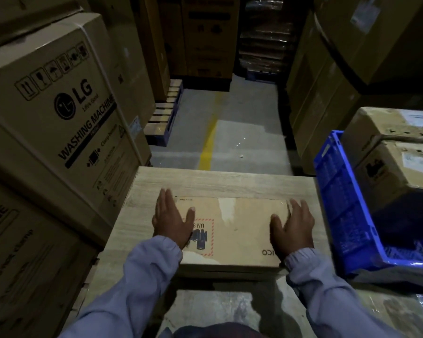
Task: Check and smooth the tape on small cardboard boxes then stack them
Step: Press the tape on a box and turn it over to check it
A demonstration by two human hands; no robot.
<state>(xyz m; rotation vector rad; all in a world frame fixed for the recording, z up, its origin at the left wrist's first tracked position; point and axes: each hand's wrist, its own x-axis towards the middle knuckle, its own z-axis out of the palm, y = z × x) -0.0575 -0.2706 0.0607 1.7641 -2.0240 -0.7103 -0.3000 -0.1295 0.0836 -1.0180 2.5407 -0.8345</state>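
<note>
dim aisle, soft wide-angle view

the light is low and yellowish, and detail is soft throughout. the brightest patch is the concrete floor (242,132) just beyond the small cardboard box (239,232), with a few tiny glints on it; farther beyond the box the aisle sinks to near black. the tape (226,211) on the box carries a pale sheen. the right hand (293,228) on the box is smeared at its fingertips. left of the box, the stacked cartons (59,98) bow from lens distortion. right of the box, the blue crate (340,203) holds deep shadow.

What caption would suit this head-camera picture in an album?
On a wooden table, the left hand and right hand rest flat on a taped box, blue crate alongside.
</note>
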